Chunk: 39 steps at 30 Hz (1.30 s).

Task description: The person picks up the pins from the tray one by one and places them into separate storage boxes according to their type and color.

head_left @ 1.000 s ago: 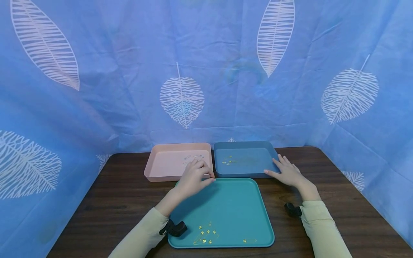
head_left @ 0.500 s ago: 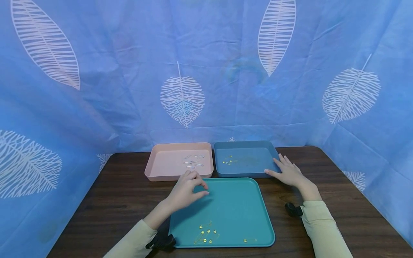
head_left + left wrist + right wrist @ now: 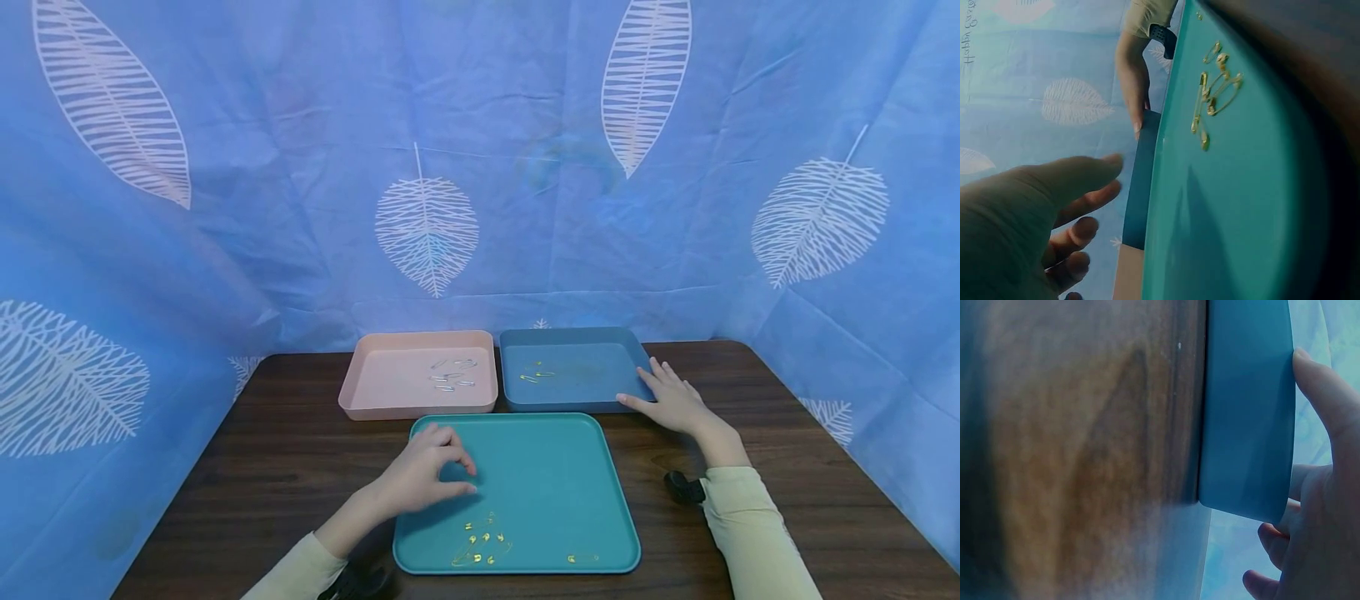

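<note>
My left hand (image 3: 422, 477) is over the left part of the teal tray (image 3: 547, 475), thumb and fingers apart with nothing between them. Several gold safety pins (image 3: 1209, 100) lie tangled in that tray's front left, just ahead of the hand. One more gold pin (image 3: 582, 558) is at its front right. At the right front corner of the blue tray (image 3: 600, 371), my right hand (image 3: 675, 407) rests with its fingers spread. The right wrist view has its thumb (image 3: 1316, 381) touching the rim. A few gold safety pins (image 3: 537, 377) lie inside the blue tray.
The pink tray (image 3: 386, 379) stands behind the teal tray, left of the blue one, with several silver pins (image 3: 450, 379) in it. All three trays are on a dark wooden table (image 3: 262, 467). A blue leaf-print cloth (image 3: 510, 208) hangs around the table.
My left hand has come back from the pink tray's front right corner to the teal tray's left part, its thumb and fingers parting. The right hand stays on the blue tray.
</note>
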### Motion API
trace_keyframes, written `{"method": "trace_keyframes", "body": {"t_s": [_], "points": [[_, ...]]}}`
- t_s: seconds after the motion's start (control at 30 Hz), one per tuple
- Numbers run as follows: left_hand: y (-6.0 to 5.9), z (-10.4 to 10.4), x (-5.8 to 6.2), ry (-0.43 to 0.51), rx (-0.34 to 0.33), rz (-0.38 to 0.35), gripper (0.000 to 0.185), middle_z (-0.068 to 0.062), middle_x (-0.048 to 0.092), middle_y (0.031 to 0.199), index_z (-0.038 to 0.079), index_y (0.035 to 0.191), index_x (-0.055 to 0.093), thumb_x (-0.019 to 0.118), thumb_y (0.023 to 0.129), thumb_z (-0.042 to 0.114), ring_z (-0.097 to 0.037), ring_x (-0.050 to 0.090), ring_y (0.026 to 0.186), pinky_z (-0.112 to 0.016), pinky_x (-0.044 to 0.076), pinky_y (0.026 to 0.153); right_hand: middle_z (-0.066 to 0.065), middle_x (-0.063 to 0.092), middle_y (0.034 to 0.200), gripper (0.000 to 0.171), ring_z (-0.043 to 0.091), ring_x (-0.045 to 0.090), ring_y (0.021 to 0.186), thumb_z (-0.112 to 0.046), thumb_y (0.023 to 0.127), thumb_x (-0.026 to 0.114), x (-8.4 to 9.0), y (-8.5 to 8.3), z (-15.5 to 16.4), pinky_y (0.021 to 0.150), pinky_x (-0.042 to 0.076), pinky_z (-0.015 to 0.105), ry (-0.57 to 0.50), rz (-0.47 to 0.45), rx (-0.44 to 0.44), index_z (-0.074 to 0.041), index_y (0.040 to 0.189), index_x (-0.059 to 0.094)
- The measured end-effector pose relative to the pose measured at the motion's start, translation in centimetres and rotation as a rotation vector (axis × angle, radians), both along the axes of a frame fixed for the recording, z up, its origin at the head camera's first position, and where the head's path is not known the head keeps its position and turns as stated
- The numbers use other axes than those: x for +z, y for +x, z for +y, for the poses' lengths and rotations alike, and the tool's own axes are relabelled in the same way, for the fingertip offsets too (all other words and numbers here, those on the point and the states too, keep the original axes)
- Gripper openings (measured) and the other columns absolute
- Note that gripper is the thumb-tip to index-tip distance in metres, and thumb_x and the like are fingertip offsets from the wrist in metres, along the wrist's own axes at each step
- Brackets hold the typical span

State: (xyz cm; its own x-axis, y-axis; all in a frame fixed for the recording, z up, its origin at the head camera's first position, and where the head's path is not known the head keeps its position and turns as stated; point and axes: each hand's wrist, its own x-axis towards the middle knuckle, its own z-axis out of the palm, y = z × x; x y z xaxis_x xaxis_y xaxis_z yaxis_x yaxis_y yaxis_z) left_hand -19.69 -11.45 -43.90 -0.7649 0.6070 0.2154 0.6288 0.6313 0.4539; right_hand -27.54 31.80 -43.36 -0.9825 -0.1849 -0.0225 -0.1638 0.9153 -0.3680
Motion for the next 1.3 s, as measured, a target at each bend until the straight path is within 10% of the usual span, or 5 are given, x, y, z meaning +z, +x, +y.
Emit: {"method": "trace_keyframes", "body": {"t_s": [0.37, 1.3], "points": [[0.9, -0.5, -0.5, -0.121, -0.117, -0.090, 0.013, 0.016, 0.053, 0.090, 0.031, 0.086, 0.073, 0.080, 0.078, 0.038, -0.003, 0.037, 0.085, -0.024, 0.033, 0.079, 0.035, 0.009, 0.157, 0.092, 0.052, 0.007, 0.145, -0.060, 0.091, 0.054, 0.1, -0.1, -0.2, 0.110, 0.008, 0.073, 0.002, -0.013, 0.005, 0.006, 0.150, 0.027], [1.3, 0.5, -0.8, -0.221, -0.153, -0.094, 0.014, 0.017, 0.052, 0.085, 0.032, 0.073, 0.067, 0.077, 0.082, 0.030, -0.002, 0.037, 0.083, -0.021, 0.029, 0.075, 0.035, 0.009, 0.157, 0.092, 0.052, 0.007, 0.145, -0.059, 0.091, 0.054, 0.1, -0.1, 0.0, 0.109, 0.009, 0.074, 0.008, -0.008, 0.001, 0.006, 0.150, 0.027]]}}
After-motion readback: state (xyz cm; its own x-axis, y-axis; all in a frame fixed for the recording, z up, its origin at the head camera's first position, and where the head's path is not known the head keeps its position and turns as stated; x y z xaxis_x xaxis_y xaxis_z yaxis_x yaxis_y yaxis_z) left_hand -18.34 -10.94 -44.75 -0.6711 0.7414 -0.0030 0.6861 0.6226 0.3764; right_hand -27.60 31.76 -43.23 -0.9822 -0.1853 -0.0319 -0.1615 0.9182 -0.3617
